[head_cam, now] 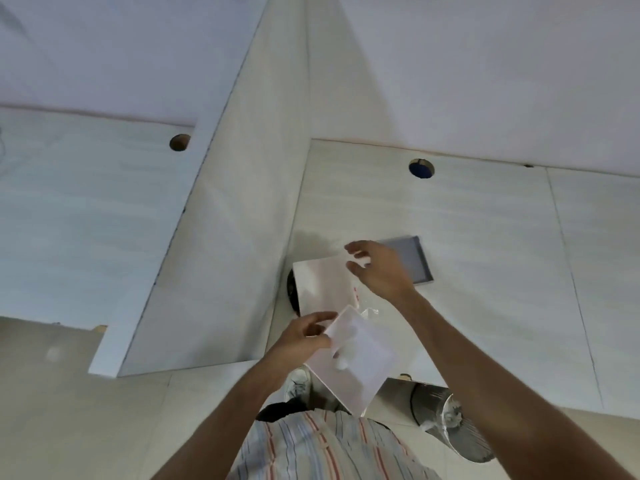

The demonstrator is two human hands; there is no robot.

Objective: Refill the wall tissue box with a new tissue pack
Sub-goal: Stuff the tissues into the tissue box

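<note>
Head view, only one. Landmark: the wall tissue box (408, 259), a grey rectangular tray with sharp corners, matte, fixed to a pale tiled wall (485, 237) with faint streaky grain.

Your right hand (379, 270) sits directly in front of the box, covering its left part. Fingers are spread and curled, thumb apart; it grips nothing I can see. Below and left of the box, a white flat panel (322, 284) with a smooth surface stands against the wall; whether it is the box cover I cannot tell. A thin red mark runs along its right edge.

Further below the box, your left hand (304, 336) pinches the tissue pack (356, 362) at its upper left edge, thumb on top, fingers under. The pack is a flat white rectangle with rounded corners, tilted diagonally, with a glossy plastic wrap. Crinkled clear film (369, 311) sticks up from its top corner, between pack and box.

Below and right of the box, a round metal bin (446, 420) lies low on the floor, brushed steel, with a clear liner inside.

Above the box, a round hole (421, 168) in the tile shows blue. Far left of the box, a second hole (179, 142) shows brown.

Bottom edge: your striped shirt (322, 448), soft woven fabric.
</note>
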